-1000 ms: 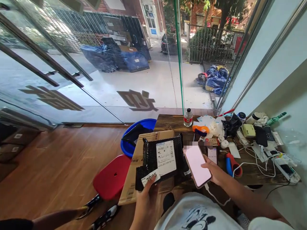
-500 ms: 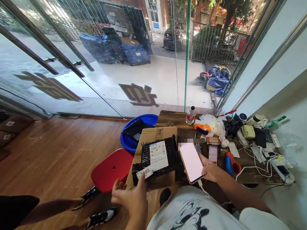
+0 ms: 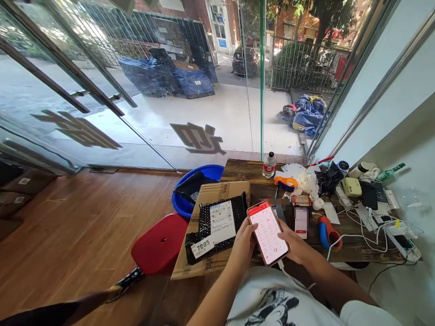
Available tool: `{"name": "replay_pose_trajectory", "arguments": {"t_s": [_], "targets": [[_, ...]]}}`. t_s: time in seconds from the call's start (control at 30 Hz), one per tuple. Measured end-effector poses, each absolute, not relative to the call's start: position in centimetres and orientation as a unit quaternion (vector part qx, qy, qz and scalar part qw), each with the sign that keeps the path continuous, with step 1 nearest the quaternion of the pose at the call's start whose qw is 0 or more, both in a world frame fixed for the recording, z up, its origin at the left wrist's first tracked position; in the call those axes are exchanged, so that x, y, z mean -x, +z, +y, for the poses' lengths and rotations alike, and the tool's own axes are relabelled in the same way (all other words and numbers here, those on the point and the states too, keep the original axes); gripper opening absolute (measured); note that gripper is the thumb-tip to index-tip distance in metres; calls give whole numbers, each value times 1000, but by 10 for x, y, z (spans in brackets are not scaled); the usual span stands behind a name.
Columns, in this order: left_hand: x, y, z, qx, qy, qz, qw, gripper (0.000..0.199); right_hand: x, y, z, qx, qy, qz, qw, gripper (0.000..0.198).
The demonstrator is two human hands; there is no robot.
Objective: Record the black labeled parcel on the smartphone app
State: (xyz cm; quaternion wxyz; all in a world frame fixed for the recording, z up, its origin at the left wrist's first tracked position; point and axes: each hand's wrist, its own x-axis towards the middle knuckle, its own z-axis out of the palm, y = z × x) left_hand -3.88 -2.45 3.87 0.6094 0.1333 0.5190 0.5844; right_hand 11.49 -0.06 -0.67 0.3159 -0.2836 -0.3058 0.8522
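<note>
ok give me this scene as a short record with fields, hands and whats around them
left hand: holds the left edge of the phone
right hand: holds the phone from the right side
phone: screen lit, white cable plugged into its lower end
parcel: black, lies on a cardboard box, apart from the hands, tag reads 7005
table: wooden, bears a water bottle, tape dispenser, cables and chargers
beside table: red stool, blue tub
lower left: another person's leg and shoe
</note>
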Motion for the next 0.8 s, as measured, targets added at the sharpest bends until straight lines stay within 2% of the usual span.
{"name": "replay_pose_trajectory", "arguments": {"t_s": [0.07,0.2,0.5,0.8], "targets": [[36,38,-29,-147,592,525,593,47,-110,-10,-3,300,833,-312,345,66],[28,35,-31,-183,605,546,549,52,-103,-10,-7,302,821,-317,367,75],[20,36,-24,-78,639,571,510,74,-94,-10,-16,310,808,-359,349,81],[30,18,-41,-54,661,556,501,56,-88,-30,-26,331,806,-353,342,74]]}}
